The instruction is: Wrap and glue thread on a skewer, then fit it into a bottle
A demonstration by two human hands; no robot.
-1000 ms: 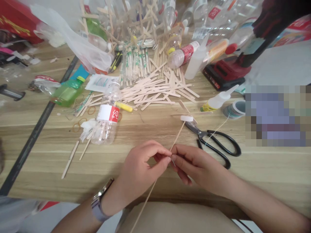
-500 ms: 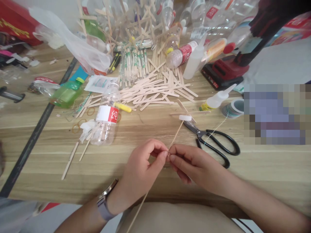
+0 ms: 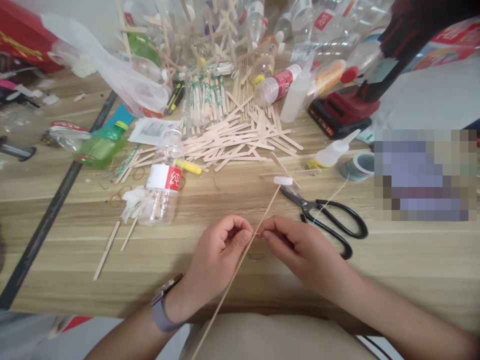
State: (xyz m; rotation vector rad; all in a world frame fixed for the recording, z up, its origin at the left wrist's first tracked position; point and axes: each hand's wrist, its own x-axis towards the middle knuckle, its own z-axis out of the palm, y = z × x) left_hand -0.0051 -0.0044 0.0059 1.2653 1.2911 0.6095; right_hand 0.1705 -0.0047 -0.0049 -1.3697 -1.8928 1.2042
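Note:
A long thin wooden stick runs diagonally from my lap up to a white bottle cap, beside which lie crossed flat craft sticks. Where the stick passes between my hands, a fine thread crosses it. My left hand pinches the thread on one side, thumb against forefinger. On the other side, my right hand pinches it too, fingers curled. Whether the thread is knotted is too small to tell. Black-handled scissors lie right of my right hand, under a strand from the thread spool.
Loose craft sticks are heaped at the back centre. A clear bottle stands left, with a green bottle beyond. Glue bottles and a red-black power tool occupy the right. Plastic bottles crowd the back.
My fingertips have drawn slightly apart, and the thread now shows stretched across the stick between them. The view has shifted a little; the surrounding things stay put.

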